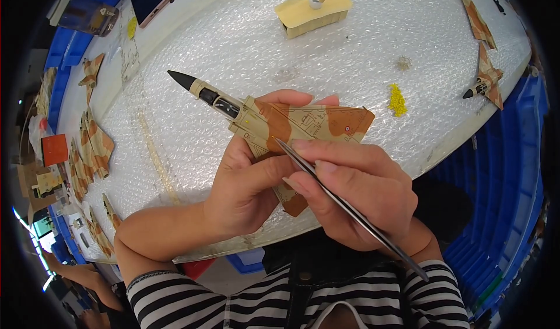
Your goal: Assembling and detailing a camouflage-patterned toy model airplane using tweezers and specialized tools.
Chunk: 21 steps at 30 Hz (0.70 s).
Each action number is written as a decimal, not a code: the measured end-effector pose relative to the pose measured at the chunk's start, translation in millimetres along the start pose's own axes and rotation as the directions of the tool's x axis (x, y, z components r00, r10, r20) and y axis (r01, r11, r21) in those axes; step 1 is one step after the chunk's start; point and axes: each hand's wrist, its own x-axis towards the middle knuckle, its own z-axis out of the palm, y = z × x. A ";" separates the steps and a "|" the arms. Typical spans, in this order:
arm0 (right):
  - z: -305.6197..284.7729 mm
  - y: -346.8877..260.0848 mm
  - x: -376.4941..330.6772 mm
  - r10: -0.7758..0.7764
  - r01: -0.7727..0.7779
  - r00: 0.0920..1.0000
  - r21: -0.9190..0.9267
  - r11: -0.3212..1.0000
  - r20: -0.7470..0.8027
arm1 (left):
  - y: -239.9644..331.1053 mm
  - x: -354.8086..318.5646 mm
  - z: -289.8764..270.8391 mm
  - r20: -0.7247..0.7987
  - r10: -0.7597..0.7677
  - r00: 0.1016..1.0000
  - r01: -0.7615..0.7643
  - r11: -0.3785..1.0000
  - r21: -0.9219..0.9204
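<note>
A model jet in tan and brown camouflage, with a black nose cone and dark canopy, is gripped in my left hand. Its nose points to the upper left, and part of the wing is hidden behind my hands. My right hand pinches slim metal tweezers like a pen. Their tip meets the upper side of the jet near the wing root, where a tiny yellow speck shows. Further right, a small heap of tiny yellow pieces lies on the bubble-wrapped table.
A cream block with a small cup on it stands at the back. A phone lies far left. Several camouflage jet parts line the left edge; another model jet sits far right. Blue crates flank the table.
</note>
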 end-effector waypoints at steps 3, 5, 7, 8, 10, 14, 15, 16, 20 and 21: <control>0.3 0.1 0.9 -0.009 0.009 1.000 -0.012 1.000 0.001 | 0.4 0.1 -0.5 0.002 -0.004 1.000 0.004 1.000 -0.003; -0.2 -0.3 1.8 -0.015 0.015 1.000 -0.036 0.999 0.008 | 0.1 0.8 -0.8 0.006 -0.010 1.000 0.010 1.000 -0.009; -0.1 -1.0 2.3 -0.021 0.022 1.000 -0.044 0.999 0.010 | 0.3 0.7 -0.7 0.007 -0.010 1.000 0.010 1.000 -0.009; 0.1 -1.5 2.4 -0.020 0.021 1.000 -0.048 0.999 0.007 | 0.3 0.3 -0.5 0.006 -0.009 1.000 0.009 1.000 -0.008; 0.7 -2.2 2.5 -0.019 0.019 1.000 -0.059 0.998 0.000 | 0.4 0.0 -0.8 0.005 -0.008 1.000 0.008 1.000 -0.010; 0.6 -3.0 3.0 -0.015 0.016 1.000 -0.086 0.996 0.004 | -0.1 0.3 -2.0 0.017 -0.005 1.000 0.005 1.000 -0.014; 0.5 -3.3 3.1 -0.012 0.012 1.000 -0.095 0.995 0.008 | -0.3 0.2 -2.2 0.021 -0.005 1.000 0.005 1.000 -0.016; 0.2 -3.7 3.3 -0.008 0.009 1.000 -0.104 0.994 0.012 | -0.4 0.2 -2.1 0.025 -0.005 1.000 0.005 1.000 -0.018; 1.8 -5.1 3.7 0.004 -0.005 1.000 -0.098 0.995 -0.015 | 0.0 -0.9 -2.9 0.034 -0.001 0.999 0.001 1.000 -0.004; 2.1 -5.4 3.7 0.010 -0.012 1.000 -0.095 0.995 -0.023 | 0.1 -1.1 -2.7 0.036 -0.001 0.999 0.001 1.000 -0.001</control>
